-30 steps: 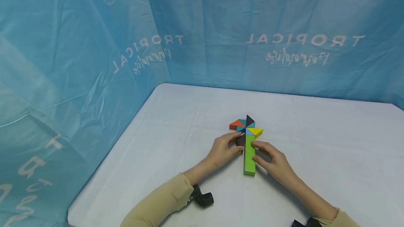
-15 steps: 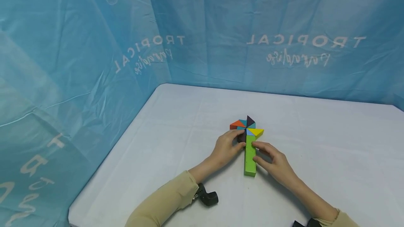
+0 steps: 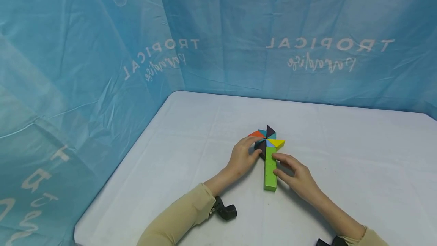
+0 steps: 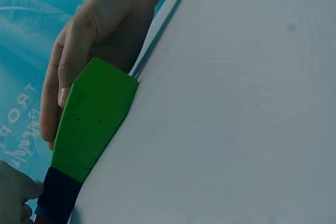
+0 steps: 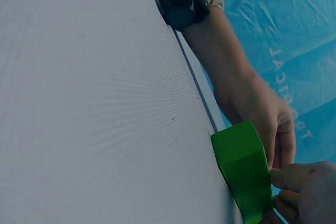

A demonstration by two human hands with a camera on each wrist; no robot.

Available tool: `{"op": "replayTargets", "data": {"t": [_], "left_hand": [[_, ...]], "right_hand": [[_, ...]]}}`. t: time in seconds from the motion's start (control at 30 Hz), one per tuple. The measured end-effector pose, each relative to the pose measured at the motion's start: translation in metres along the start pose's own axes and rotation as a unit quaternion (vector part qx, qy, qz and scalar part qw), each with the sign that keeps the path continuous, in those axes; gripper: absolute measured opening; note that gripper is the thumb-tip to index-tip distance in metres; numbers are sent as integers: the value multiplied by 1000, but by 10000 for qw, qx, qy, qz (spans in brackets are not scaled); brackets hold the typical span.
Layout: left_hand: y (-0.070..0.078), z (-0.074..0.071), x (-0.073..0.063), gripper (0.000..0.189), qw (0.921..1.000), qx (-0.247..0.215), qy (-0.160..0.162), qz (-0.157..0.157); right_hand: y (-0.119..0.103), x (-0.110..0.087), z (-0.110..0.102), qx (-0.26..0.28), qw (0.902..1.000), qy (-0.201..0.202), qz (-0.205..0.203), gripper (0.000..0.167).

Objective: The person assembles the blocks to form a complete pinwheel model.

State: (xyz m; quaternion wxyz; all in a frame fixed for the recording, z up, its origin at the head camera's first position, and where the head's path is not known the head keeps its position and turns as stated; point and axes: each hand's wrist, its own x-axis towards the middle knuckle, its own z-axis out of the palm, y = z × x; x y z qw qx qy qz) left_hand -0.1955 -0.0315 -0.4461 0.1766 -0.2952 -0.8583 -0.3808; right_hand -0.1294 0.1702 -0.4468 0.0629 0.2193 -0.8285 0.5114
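Coloured wooden blocks form a pinwheel on the table: a dark triangular block (image 3: 262, 148) lies left of a long green stem (image 3: 270, 170), with orange (image 3: 256, 134), blue (image 3: 270, 143) and yellow (image 3: 278, 142) triangular blocks around the centre. My left hand (image 3: 240, 157) is at the pinwheel's left side, its thumb tip at the dark block and its forefinger over the teal part, which it partly hides. On the stem's right side rest the thumb and fingertips of my right hand (image 3: 300, 177). The right wrist view shows that hand (image 5: 310, 187) against the green stem (image 5: 244, 166).
White cloth covers the table (image 3: 355, 162). A blue printed curtain (image 3: 232, 29) hangs behind and to the left. A black wrist camera (image 3: 226, 210) sticks out under the left sleeve (image 3: 181, 215).
My left hand first pushed the dark block rightward against the green stem, then drew slightly back and upward, uncovering more of that block. My right hand has stayed beside the stem.
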Motion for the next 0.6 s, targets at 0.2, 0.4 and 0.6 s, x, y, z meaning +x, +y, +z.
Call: {"op": "replayTargets", "data": {"t": [0.2, 0.4, 0.6], "left_hand": [[-5, 3, 4, 35, 9998, -192, 23, -43], [-7, 5, 6, 35, 9983, -564, 98, -64], [-7, 6, 8, 36, 9983, -558, 111, -123]], "right_hand": [[3, 1, -1, 13, 10000, 13, 0, 44], [-20, 1, -1, 5, 10000, -14, 70, 42], [-34, 2, -4, -38, 10000, -9, 61, 41]]}}
